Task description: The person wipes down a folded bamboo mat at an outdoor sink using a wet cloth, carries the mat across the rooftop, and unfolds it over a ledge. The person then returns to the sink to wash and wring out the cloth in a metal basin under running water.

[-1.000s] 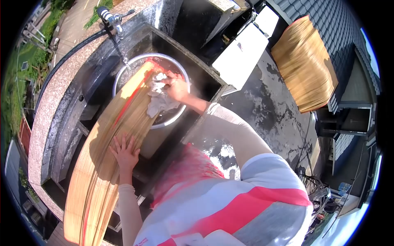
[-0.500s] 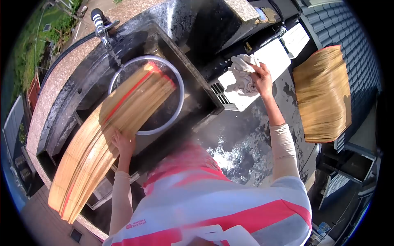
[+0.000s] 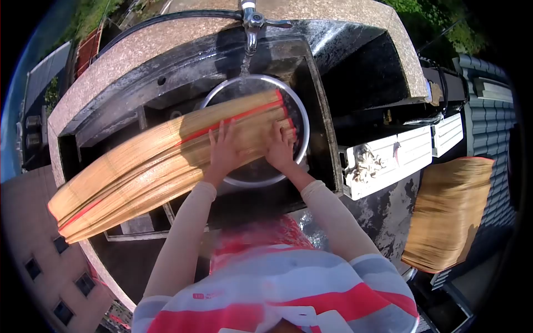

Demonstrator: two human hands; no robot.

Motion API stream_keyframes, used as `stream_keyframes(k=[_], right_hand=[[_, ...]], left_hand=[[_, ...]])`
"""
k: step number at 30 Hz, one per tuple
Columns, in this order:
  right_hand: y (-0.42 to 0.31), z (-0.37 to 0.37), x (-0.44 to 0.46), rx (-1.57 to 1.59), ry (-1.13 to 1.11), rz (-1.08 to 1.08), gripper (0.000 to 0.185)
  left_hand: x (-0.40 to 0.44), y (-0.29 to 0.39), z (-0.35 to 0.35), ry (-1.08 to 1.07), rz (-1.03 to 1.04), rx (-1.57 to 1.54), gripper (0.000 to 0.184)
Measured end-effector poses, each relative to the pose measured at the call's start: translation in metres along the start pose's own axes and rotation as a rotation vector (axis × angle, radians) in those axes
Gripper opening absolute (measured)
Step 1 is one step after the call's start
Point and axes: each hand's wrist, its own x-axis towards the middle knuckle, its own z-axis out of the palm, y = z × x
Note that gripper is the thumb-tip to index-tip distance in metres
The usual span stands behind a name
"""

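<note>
A long folded straw mat [image 3: 139,150] with red edging lies slantwise across the sink, its right end over a round basin [image 3: 304,119]. My left hand [image 3: 223,152] rests on the mat with fingers stretched out and apart. Near the red-edged end, the curled fingers of my right hand [image 3: 279,150] grip the mat's folds; the fingertips are partly hidden. Water runs from the tap [image 3: 252,33] into the basin behind the mat. A crumpled pale cloth [image 3: 365,164] lies on a white ridged box to the right, away from both hands.
The dark stone sink [image 3: 327,127] has a raised wall on its right side and a speckled rim [image 3: 111,83] around the back. To the right stands the white box [image 3: 411,152]. A second straw mat [image 3: 449,213] is draped over blue roof tiles [image 3: 497,144].
My right hand has let go of the cloth, now on the white box, and moved left onto the mat's end. My left hand is farther up the mat. The view has turned.
</note>
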Motion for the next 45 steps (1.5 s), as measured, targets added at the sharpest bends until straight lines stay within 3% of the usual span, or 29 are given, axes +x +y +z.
stream_keyframes(k=[2,9,12,15,16,19,22,25,26,29,30,32,34,36,37,40,43,45], right_hand=[[-0.009,0.025,0.001,-0.052,-0.027,0.121,0.067],[-0.003,0.06,0.014,-0.037,-0.149,0.169,0.071],[-0.016,0.08,0.001,0.368,0.29,0.535,0.07],[-0.034,0.087,-0.002,1.486,0.499,1.097,0.064],[-0.034,0.098,0.001,1.857,0.509,1.08,0.06],[-0.029,0.113,0.015,2.543,0.164,1.141,0.058],[-0.055,0.103,0.023,2.693,0.192,1.005,0.055],[-0.071,0.072,0.023,2.206,0.275,1.2,0.048],[-0.076,0.058,0.019,2.128,0.271,1.196,0.044],[-0.086,0.016,0.005,1.951,0.266,1.174,0.034],[-0.087,0.008,0.004,1.93,0.265,1.151,0.031],[-0.09,-0.007,0.004,1.905,0.267,1.089,0.027],[-0.091,-0.018,0.001,1.889,0.266,1.017,0.024],[-0.093,-0.02,-0.002,1.866,0.288,1.01,0.024],[-0.094,-0.019,-0.003,1.857,0.295,1.01,0.024],[-0.094,-0.007,-0.008,1.857,0.356,0.919,0.023],[-0.089,0.0,-0.011,1.873,0.285,0.982,0.024],[-0.083,-0.001,-0.014,1.982,0.196,1.013,0.028]], left_hand=[[0.006,-0.008,0.023,0.01,0.002,0.021,0.072],[0.021,-0.018,0.061,-0.006,0.045,0.209,0.062],[0.03,-0.018,0.061,-0.135,0.045,0.355,0.057],[0.029,-0.012,0.058,-0.166,0.031,0.403,0.055],[0.032,-0.008,0.052,-0.144,0.031,0.404,0.054],[0.048,-0.01,-0.006,0.028,0.077,-0.179,0.06],[0.085,-0.055,-0.035,0.263,0.054,0.018,0.07],[0.088,-0.098,-0.027,-0.16,-0.058,-0.013,0.078],[0.083,-0.103,-0.025,-0.115,-0.004,0.046,0.075],[0.099,-0.094,-0.045,0.149,-0.051,-0.327,0.068],[0.111,-0.08,-0.07,0.406,0.053,-0.47,0.056],[0.132,-0.035,-0.141,0.764,0.143,-0.621,0.049],[0.149,0.0,-0.194,0.943,0.395,-0.518,0.049],[0.17,0.027,-0.219,0.951,0.593,-0.459,0.041],[0.176,0.036,-0.226,0.948,0.69,-0.427,0.038],[0.175,0.05,-0.233,0.741,0.556,-0.46,0.024],[0.18,0.035,-0.239,0.482,0.463,-0.596,0.028],[0.192,0.008,-0.241,0.293,0.638,-0.696,0.025]])
